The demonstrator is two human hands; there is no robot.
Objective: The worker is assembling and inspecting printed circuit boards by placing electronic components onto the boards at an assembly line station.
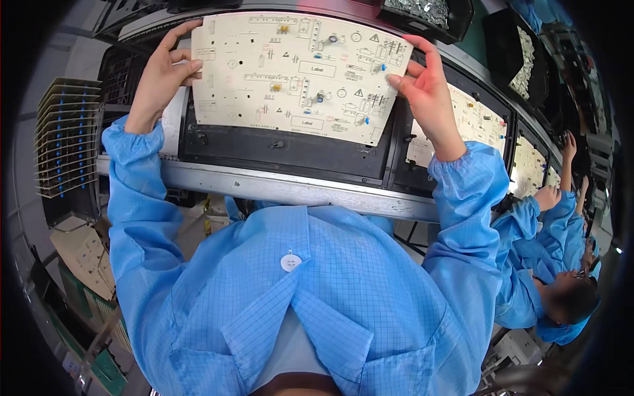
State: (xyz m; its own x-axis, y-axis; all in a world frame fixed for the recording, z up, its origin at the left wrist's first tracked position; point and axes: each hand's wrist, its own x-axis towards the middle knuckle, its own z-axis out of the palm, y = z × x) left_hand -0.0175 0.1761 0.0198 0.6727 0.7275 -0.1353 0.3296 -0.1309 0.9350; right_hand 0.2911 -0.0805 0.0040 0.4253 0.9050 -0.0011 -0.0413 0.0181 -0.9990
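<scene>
A cream circuit board (257,66) with a few blue and yellow components on its face spans the space between my two hands. My left hand (165,78) pinches its left edge between thumb and fingers. At the opposite edge, my right hand (428,86) grips the board the same way, thumb near the front face. Beneath the board lies a black tray (284,150), mostly covered by it.
A metal rail (284,188) runs along the near side. Further right, another circuit board (479,122) sits in a tray. Boards stand stacked in a rack (66,138) at left. Black bins of small parts (422,10) line the far side. Co-workers in blue (538,264) are at right.
</scene>
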